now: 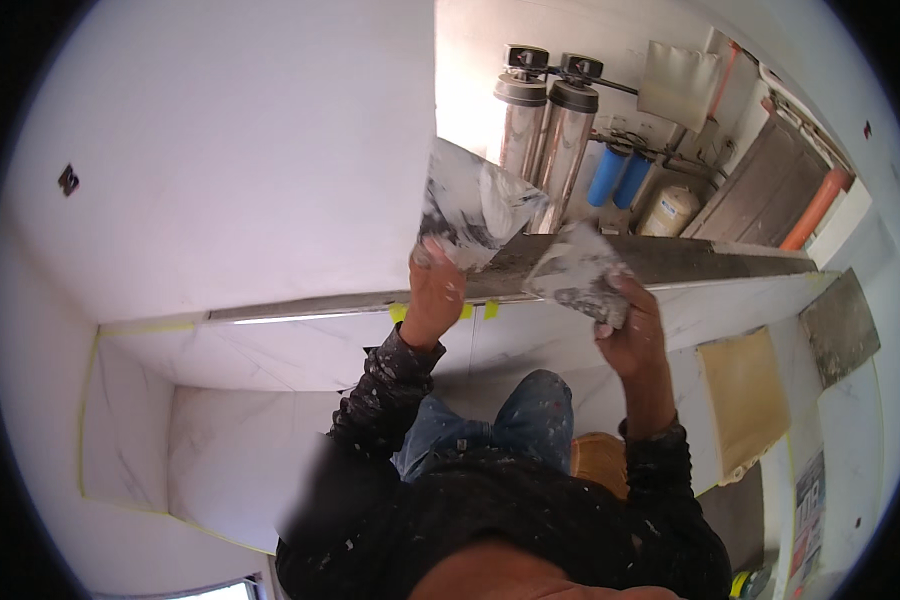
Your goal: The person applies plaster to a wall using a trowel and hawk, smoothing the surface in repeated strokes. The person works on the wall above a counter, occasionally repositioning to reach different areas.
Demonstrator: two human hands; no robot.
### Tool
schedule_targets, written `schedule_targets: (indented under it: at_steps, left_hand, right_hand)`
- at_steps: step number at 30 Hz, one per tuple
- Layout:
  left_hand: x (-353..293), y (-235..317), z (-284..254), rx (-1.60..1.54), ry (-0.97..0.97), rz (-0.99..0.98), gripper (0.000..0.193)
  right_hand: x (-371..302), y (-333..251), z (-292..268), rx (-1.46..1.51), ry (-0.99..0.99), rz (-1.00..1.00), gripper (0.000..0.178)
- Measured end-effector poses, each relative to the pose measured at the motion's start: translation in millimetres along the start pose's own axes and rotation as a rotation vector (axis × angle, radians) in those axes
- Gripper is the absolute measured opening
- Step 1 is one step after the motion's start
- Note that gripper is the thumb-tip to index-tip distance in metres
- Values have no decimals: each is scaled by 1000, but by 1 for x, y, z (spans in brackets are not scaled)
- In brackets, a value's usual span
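Note:
My left hand (435, 290) is closed on the lower edge of a flat plastering trowel (482, 205). White and dark grey smears cover its broad metal face. To the right, my right hand (635, 335) grips a second, smaller flat plastering blade (575, 275), coated with pale grey material. Both blades are raised in front of me above a narrow grey ledge (660, 260), apart from each other. Their handles are hidden by my fingers. Paint flecks dot my dark sleeves.
A smooth white wall (250, 150) fills the left. Beyond the ledge stand two steel tanks (570, 130), blue filter housings (610, 178), a small pressure tank (668, 210) and an orange pipe (815, 210). White marbled tiles (240, 430) with yellow tape and a tan sheet (743, 395) lie below.

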State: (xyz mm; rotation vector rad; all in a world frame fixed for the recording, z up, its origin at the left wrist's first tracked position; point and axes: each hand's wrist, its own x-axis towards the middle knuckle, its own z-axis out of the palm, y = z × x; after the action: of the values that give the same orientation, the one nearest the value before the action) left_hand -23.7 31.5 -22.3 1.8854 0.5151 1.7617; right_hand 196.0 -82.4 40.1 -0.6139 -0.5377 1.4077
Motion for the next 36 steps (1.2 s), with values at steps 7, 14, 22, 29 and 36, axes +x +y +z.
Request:
schedule_targets:
  at_steps: [7, 14, 22, 29, 36]
  left_hand:
    - [30, 53, 34, -170, -672, 312, 53]
    - [9, 39, 19, 217, -910, 171, 51]
    - [-52, 4, 57, -1228, -38, -1013, 41]
    - [-54, 17, 51, -1096, -109, -1050, 41]
    - [-32, 34, 32, -963, -227, -897, 40]
  right_hand:
    - [28, 14, -35, 294, -70, 127, 18]
    - [-7, -25, -34, 413, -324, 161, 26]
    - [-33, -16, -13, -1552, -649, -805, 45]
    - [-42, 0, -70, -2012, -651, -727, 57]
    - [-34, -33, -95, -2221, -362, -467, 41]
